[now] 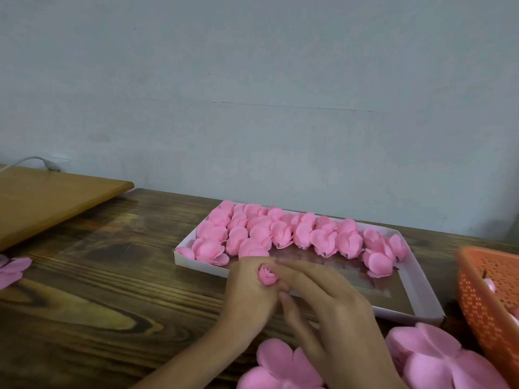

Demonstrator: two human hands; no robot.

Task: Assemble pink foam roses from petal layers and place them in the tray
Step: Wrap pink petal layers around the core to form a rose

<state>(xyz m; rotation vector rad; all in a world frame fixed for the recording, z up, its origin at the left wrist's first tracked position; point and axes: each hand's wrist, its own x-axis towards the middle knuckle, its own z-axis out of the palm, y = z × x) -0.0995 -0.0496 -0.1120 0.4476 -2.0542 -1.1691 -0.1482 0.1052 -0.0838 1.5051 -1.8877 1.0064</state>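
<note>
Flat pink petal layers [280,363] lie at the near edge of the dark wooden table [98,304], with a thicker stack [438,357] just to their right. Both sit close to the worker, apparently so the next layer can be picked up with little reach.

Just beyond them, two bare hands meet over a small rose bud [267,277]. The left hand [247,296] has its fingers curled round the bud and holds it upright just in front of the tray, which leaves the top free to be worked. The right hand [337,313] is mostly open, its long fingers nearly straight and their tips resting against the bud's side. It grips nothing and seems to be pressing or smoothing a petal into place. The bud has no outer petals yet, so this rose looks to be at an early stage.

At the right edge stands an orange perforated basket [483,299]; pink pieces show inside, but what they are cannot be told.

Behind the hands, the shallow white tray [422,296] holds finished roses [280,234] packed in rows along its far side and left end. Its near right part is bare — the likely spot for the rose in hand.

A lone petal layer [11,270] lies at the table's left edge, below a paler wooden board [42,203]. Farther back a cable [36,160] runs along a plain grey-blue wall [280,80].
</note>
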